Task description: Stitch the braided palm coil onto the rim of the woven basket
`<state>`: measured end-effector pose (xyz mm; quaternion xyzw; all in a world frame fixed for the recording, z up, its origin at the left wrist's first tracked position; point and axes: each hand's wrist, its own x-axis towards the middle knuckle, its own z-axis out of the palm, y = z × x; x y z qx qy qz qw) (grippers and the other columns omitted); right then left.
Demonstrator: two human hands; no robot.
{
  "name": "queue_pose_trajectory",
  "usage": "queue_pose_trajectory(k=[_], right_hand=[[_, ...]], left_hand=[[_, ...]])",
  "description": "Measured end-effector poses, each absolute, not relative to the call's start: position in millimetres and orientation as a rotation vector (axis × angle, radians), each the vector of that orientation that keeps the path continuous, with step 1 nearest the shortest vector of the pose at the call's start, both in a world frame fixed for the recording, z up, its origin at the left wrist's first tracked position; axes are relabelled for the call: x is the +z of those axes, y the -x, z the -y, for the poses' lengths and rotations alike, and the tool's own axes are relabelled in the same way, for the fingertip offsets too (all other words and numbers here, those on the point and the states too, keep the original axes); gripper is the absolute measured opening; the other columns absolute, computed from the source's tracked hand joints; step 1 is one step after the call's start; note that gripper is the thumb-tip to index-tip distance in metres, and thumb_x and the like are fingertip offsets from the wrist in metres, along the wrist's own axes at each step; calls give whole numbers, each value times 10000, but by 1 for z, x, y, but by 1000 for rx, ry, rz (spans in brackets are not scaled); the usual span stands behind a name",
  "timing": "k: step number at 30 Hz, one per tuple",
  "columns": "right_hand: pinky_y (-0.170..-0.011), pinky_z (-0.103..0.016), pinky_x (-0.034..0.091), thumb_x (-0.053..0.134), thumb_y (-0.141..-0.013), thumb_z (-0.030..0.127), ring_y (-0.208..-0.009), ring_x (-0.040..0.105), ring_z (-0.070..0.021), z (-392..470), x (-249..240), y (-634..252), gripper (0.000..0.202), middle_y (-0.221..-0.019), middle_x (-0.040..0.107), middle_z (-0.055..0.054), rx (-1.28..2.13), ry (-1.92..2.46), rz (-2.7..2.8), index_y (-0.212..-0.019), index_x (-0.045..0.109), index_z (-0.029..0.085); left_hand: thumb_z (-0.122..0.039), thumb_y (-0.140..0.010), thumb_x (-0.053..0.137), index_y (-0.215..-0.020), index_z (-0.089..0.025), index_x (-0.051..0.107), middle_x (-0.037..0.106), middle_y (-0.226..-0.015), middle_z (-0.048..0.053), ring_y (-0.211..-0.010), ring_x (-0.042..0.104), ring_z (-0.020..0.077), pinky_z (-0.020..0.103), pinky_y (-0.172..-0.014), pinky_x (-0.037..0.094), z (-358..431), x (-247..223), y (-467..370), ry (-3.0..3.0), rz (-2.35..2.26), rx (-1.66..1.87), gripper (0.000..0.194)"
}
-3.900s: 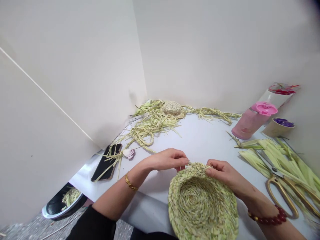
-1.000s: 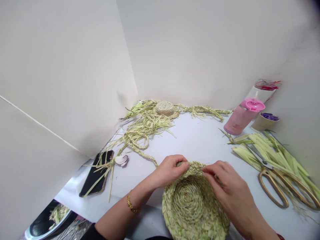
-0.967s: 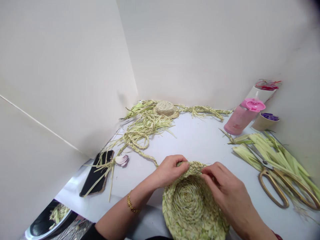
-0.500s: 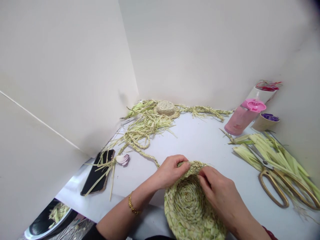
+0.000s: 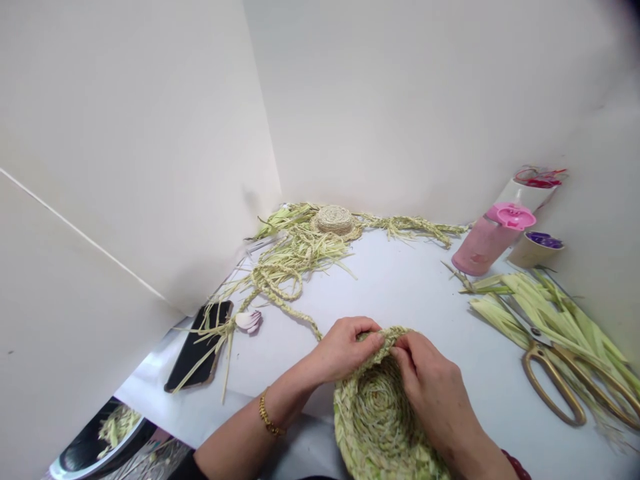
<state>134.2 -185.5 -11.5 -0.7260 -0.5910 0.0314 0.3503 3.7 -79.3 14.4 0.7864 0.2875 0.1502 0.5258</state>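
A round woven basket (image 5: 383, 400) of coiled pale-green braid lies tilted toward me at the front of the table, its spiral base showing inside. My left hand (image 5: 350, 343) pinches the far rim from the left, thumb on top. Close beside it, my right hand (image 5: 425, 367) grips the same rim with bent fingers, their tips partly hidden; whether a needle is in them I cannot tell. From behind my left hand a long braid (image 5: 295, 310) runs back to a loop on the table and ends in loose strands.
A black phone (image 5: 197, 350) and a purple-white clip-like piece (image 5: 249, 322) are on the left. Behind sit a small straw hat (image 5: 334, 220) and husk strips (image 5: 325, 247). On the right are gold-handled scissors (image 5: 553, 373), husks (image 5: 555, 307), a pink bottle (image 5: 483, 243) and a cup (image 5: 535, 250).
My right hand has shifted slightly left along the rim, nearer my left hand. The whole view has moved a little; the left hand keeps its hold.
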Motion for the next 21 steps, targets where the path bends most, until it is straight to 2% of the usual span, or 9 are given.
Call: queue_pose_trajectory(k=[5, 9, 13, 21], right_hand=[[-535, -252, 379, 425, -880, 307, -564, 533, -146, 190, -7, -139, 165, -679, 564, 14, 96, 1874, 1615, -748, 483, 227], [-468, -251, 325, 379, -884, 274, -481, 492, -139, 195, -6, -139, 209, -597, 511, 30, -74, 1896, 1714, -685, 429, 231], [-469, -254, 319, 338, -881, 235, -461, 470, -140, 192, -12, -136, 223, -562, 482, 30, -198, 1904, 1695, -667, 401, 231], [-474, -231, 355, 368, -878, 256, -471, 476, -127, 186, -10, -133, 212, -566, 506, 33, -44, 1887, 1556, -680, 435, 223]], left_hand=[[-274, -811, 456, -824, -129, 643, 605, -770, 2, -737, 504, 121, 188, -659, 388, 81, 13, -2, -1857, -732, 375, 237], [-282, -811, 460, -819, -126, 633, 590, -756, -1, -729, 489, 118, 190, -651, 379, 82, 13, -1, -1828, -735, 383, 233], [-305, -806, 473, -808, -115, 629, 556, -715, -5, -685, 457, 107, 190, -628, 368, 81, 13, -2, -1768, -700, 350, 247], [-301, -801, 478, -811, -103, 639, 566, -709, 3, -679, 463, 111, 195, -619, 369, 82, 17, -2, -1738, -695, 344, 255]])
